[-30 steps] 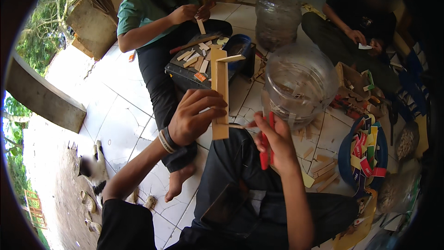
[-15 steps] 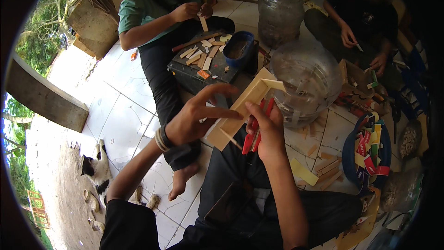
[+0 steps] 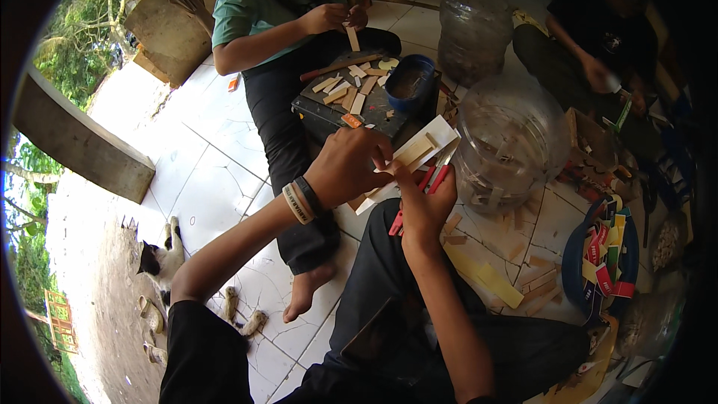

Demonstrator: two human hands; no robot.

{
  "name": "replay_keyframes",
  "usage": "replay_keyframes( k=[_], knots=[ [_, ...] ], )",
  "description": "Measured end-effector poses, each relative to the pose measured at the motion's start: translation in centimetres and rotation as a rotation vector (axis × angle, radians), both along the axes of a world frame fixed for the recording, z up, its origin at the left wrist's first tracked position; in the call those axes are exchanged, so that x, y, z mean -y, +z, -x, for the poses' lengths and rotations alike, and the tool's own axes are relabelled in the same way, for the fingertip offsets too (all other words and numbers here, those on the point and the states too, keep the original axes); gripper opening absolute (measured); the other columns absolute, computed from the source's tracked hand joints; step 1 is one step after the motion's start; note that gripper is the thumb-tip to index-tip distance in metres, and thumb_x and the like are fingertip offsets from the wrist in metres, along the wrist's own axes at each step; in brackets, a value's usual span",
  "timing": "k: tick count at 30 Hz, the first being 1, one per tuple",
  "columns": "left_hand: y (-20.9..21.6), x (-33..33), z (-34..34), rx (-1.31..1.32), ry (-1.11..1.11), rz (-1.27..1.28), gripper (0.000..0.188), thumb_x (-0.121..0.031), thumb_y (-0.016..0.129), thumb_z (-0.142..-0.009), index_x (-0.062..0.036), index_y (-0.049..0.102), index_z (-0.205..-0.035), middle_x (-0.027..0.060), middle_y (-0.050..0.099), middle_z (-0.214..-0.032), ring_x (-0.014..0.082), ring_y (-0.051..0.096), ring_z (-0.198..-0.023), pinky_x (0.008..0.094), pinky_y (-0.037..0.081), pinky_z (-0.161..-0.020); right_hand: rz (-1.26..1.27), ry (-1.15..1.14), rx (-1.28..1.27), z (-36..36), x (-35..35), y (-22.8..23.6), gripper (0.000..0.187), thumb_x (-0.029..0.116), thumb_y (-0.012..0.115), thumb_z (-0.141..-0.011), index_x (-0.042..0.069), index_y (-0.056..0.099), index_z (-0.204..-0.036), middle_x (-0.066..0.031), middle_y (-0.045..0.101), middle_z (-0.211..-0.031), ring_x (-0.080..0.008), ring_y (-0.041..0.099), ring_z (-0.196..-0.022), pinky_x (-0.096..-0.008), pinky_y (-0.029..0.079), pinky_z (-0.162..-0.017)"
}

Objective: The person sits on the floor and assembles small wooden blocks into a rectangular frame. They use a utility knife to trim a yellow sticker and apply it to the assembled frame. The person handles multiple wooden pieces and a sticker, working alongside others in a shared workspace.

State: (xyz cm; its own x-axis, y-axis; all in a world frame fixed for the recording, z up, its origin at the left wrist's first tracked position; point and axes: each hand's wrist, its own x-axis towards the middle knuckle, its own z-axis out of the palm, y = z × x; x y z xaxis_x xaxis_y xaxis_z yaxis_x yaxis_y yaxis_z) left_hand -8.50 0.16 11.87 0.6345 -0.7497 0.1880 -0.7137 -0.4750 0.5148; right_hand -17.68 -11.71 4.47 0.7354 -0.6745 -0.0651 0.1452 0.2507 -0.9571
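A narrow, pale wooden piece (image 3: 441, 138) with a small strip on its upper face is held slantwise above my lap. My left hand (image 3: 345, 167) has its fingers closed on its near-left side. My right hand (image 3: 428, 206) grips its other side with the thumb, and the same palm holds a red box cutter (image 3: 397, 222). Much of the cutter is covered by my fingers, so its blade cannot be made out.
Across from me a person in a green shirt (image 3: 258, 19) works over a dark box (image 3: 318, 111) with wood pieces and a blue bowl (image 3: 410, 84). Clear plastic containers (image 3: 512, 142), a blue basin of coloured cards (image 3: 634, 254) and wood strips (image 3: 538, 284) lie rightward. A cat (image 3: 166, 258) lies left.
The wooden piece has been turned over, its raised-sided hollow no longer showing. My left fingers have closed on it from a spread pose. The view has shifted slightly left.
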Motion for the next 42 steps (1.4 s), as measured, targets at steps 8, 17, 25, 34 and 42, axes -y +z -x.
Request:
replay_keyframes(
  k=[8, 17, 25, 34, 42],
  knots=[
    [-1.7, 0.4, 0.1, 0.077, 0.076, 0.074, 0.027, -0.014, 0.085, -0.07, -0.0038, 0.071, -0.091, 0.01, 0.076, -0.085, 0.0278, 0.075, -0.083, 0.0374, 0.058, -0.076, -0.017, -0.007, 0.014, -1.8, 0.0, -2.1, 0.042, 0.017, 0.088, -0.082, 0.003, 0.054, -0.102, -0.0033, 0.061, -0.085, -0.011, 0.058, -0.074, -0.0298, 0.05, -0.075],
    [-3.3, 1.8, -7.9, 0.005, 0.028, -0.018, 0.027, -0.013, 0.087, -0.066, -0.0046, 0.074, -0.089, 0.0085, 0.077, -0.084, 0.0207, 0.077, -0.081, 0.0309, 0.06, -0.076, -0.069, -0.021, -0.118, -0.8, 0.6, -2.9, 0.041, 0.028, 0.071, -0.098, 0.002, 0.047, -0.118, -0.0112, 0.065, -0.103, -0.0133, 0.063, -0.08, -0.0293, 0.052, -0.064],
    [-5.2, 4.8, -11.9, 0.092, 0.019, -0.199, 0.022, -0.016, 0.087, -0.064, -0.0083, 0.079, -0.083, 0.0055, 0.079, -0.083, 0.0189, 0.077, -0.079, 0.0305, 0.059, -0.073, 0.363, 0.162, -0.181, 0.9, 0.4, -2.8, 0.029, 0.005, 0.042, -0.104, 0.003, 0.035, -0.132, -0.023, 0.067, -0.099, -0.0389, 0.069, -0.089, -0.0496, 0.052, -0.081],
    [-5.7, 6.3, -12.1, 0.116, 0.077, -0.258, 0.014, -0.019, 0.085, -0.067, -0.016, 0.081, -0.079, -0.0003, 0.079, -0.081, 0.0176, 0.076, -0.076, 0.0315, 0.059, -0.069, 1.131, 0.464, -0.394, 0.0, 0.2, -0.8, 0.053, -0.006, 0.062, -0.091, 0.005, 0.037, -0.136, -0.0291, 0.067, -0.107, -0.0467, 0.07, -0.096, -0.0537, 0.059, -0.082],
    [-6.4, 5.8, -13.6, 0.074, 0.035, -0.176, 0.015, -0.02, 0.087, -0.067, -0.0165, 0.083, -0.081, 0.0023, 0.079, -0.081, 0.018, 0.076, -0.073, 0.0318, 0.06, -0.069, 1.205, 0.483, -0.515, -2.4, 1.2, -0.4, 0.052, -0.002, 0.06, -0.096, 0.012, 0.044, -0.144, -0.0266, 0.07, -0.092, -0.0459, 0.071, -0.091, -0.0557, 0.058, -0.079]
  ],
)
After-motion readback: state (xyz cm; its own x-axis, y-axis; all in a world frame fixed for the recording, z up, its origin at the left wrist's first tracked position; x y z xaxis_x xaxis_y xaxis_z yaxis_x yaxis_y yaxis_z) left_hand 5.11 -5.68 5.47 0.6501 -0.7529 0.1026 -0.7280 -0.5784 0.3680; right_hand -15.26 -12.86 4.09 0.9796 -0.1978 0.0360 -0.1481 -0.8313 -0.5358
